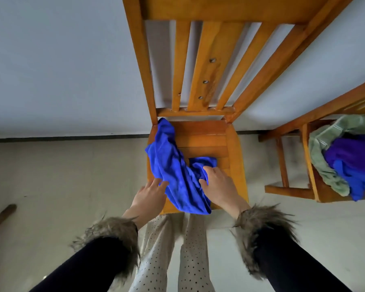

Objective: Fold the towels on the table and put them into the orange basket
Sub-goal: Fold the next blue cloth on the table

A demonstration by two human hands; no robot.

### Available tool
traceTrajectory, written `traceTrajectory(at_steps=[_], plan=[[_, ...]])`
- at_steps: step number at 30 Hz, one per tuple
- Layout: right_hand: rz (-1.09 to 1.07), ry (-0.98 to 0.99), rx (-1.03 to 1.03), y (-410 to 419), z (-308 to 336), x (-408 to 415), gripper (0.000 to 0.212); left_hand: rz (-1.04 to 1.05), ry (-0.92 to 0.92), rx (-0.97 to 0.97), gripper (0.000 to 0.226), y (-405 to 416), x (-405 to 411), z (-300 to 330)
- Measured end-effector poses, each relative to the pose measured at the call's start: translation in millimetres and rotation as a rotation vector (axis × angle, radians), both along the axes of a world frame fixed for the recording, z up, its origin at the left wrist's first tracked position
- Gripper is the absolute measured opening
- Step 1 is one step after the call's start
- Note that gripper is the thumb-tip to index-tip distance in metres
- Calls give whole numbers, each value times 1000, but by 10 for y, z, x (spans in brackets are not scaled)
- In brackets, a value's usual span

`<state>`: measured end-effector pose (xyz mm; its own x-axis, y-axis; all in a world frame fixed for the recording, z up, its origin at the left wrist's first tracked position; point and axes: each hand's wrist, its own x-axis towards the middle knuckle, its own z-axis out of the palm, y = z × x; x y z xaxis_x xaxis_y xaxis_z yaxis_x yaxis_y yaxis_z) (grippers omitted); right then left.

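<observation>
The left hand (151, 194) lies low in the centre of the frame with fingers straight, its tips touching the near edge of a crumpled bright blue microfibre towel (173, 169). The right hand (218, 186) curls its fingers into the same towel's bunched folds. The towel sprawls across the seat of an orange-brown wooden chair (232, 144). At the right edge, a second wooden chair (293, 190) carries green, purple and blue towels (350, 163) heaped together.

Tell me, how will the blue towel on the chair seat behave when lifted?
The blue towel lies crumpled in soft folds, so it is probably floppy and will sag. One end overhangs the chair seat front edge, so it may slide off if tugged.
</observation>
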<state>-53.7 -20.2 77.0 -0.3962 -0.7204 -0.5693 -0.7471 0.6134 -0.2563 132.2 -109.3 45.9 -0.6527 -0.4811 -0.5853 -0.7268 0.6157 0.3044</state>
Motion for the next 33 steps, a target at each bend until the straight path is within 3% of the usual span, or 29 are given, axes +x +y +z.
traceTrajectory(at_steps=[8,12,16,19,22,23,26,29,33], plan=[[-27,-91,-19,-156,-1187,-125,28,-498,187,-347,47,-325,-643,-896],[-7,-112,-6,-63,-1415,20,30,-690,111,-323,52,-473,-889,-1173],[13,-127,52,-7,-1519,26,33,-779,68,-367,25,-570,-968,-1156],[-105,-215,83,-47,-1521,2,32,-721,120,-407,27,-586,-912,-1050],[-119,-277,117,-94,-1481,-16,14,-605,301,-428,29,-564,-826,-988],[-127,-288,121,-97,-1444,-24,20,-551,347,-409,25,-555,-808,-955],[-258,-383,64,-88,-1291,-65,23,-261,466,-255,9,-524,-740,-803],[-335,-370,-63,-103,-963,-141,21,120,531,-95,27,-523,-648,-443],[-295,-326,-227,-211,-323,-226,21,273,626,-168,22,-573,-503,167]])
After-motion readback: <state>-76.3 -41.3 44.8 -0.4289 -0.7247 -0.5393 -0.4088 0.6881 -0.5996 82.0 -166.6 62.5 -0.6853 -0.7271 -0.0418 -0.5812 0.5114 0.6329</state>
